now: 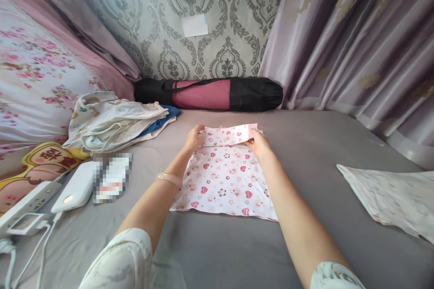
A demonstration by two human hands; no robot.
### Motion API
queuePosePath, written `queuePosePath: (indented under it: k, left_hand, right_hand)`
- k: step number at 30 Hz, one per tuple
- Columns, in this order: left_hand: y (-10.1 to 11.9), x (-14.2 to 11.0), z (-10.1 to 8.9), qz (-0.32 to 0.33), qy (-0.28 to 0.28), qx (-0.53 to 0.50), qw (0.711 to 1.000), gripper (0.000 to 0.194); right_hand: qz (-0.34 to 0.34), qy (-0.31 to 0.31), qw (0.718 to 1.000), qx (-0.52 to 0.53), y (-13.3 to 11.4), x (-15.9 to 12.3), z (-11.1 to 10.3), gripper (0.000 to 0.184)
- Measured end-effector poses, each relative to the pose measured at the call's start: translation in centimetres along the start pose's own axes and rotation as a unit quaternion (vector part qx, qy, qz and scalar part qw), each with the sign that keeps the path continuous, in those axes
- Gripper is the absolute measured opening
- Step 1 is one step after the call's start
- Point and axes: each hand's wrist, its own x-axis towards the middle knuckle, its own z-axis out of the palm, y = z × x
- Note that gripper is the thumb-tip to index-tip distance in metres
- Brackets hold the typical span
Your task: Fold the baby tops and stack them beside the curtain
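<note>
Gray bedsheet (pixel 224 253) lies under the printed garment (pixel 227 185) between my left hand (pixel 195 138) and right hand (pixel 259 143), both pinched nearly closed on its folded strip's (pixel 224 136) ends, probably to hold it straight.

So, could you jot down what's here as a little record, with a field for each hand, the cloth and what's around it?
Left hand: holding the cloth's far left corner
Right hand: pinching its pink-edged far right corner
Pattern: hearts and flowers on white
Surface: grey sheet
To the left: clothes pile, power strip
To the right: pale folded fabric
Behind: black-and-pink roll
</note>
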Motion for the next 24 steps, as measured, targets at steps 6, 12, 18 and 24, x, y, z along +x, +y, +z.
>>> queuePosePath:
  k: [6, 12, 18, 24]
  left_hand:
    - [-0.7, -0.3, 1.0, 0.025, -0.061, 0.16, 0.985, 0.056]
    - [-1.7, -0.4, 1.3, 0.05, -0.082, 0.209, 0.973, 0.051]
    - [-2.0, -0.4, 1.3, 0.057, -0.086, 0.209, 0.972, 0.056]
    - [-1.6, -0.5, 1.2, 0.058, -0.106, 0.234, 0.965, 0.058]
  right_hand:
    - [-0.095, 0.039, 0.988, -0.112, 0.1, 0.7, -1.4, 0.013]
    - [-0.201, 0.11, 0.873, -0.431, 0.0, 1.3, -2.8, 0.015]
    - [-0.224, 0.118, 0.78, -0.572, -0.4, 0.2, -3.0, 0.025]
    - [-0.222, 0.116, 0.754, -0.608, -0.1, -0.5, -3.3, 0.027]
